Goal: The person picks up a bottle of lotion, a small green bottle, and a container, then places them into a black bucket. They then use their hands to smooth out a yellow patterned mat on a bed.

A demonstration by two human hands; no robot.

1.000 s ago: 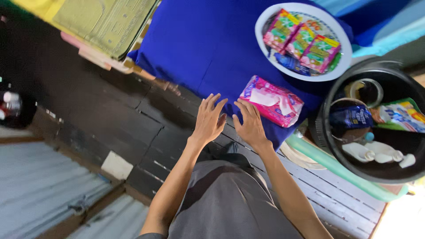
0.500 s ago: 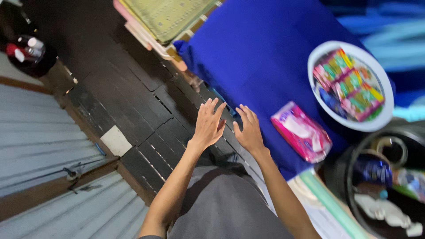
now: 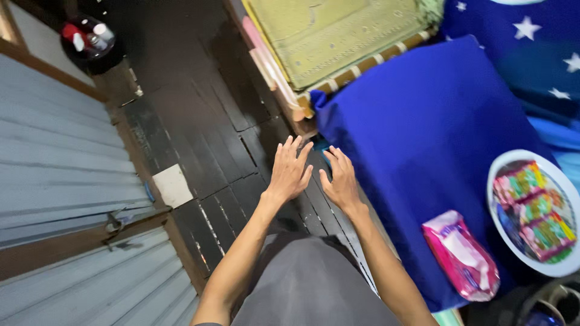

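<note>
Head view: both hands are spread flat and hold nothing, the left hand [image 3: 290, 170] and right hand [image 3: 341, 180] hovering mid-frame over the dark floorboards [image 3: 199, 139]. The pink tissue pack [image 3: 461, 256], just beside the right hand a second ago, now lies lower right on the blue cushion [image 3: 423, 139], well apart.

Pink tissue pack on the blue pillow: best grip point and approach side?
Take the pink pack across its narrow width near the middle, coming down from above. It lies flat and elongated on the blue pillow, long sides exposed; the white plate sits close on the far side. Both the left hand and the right hand are open.
</note>
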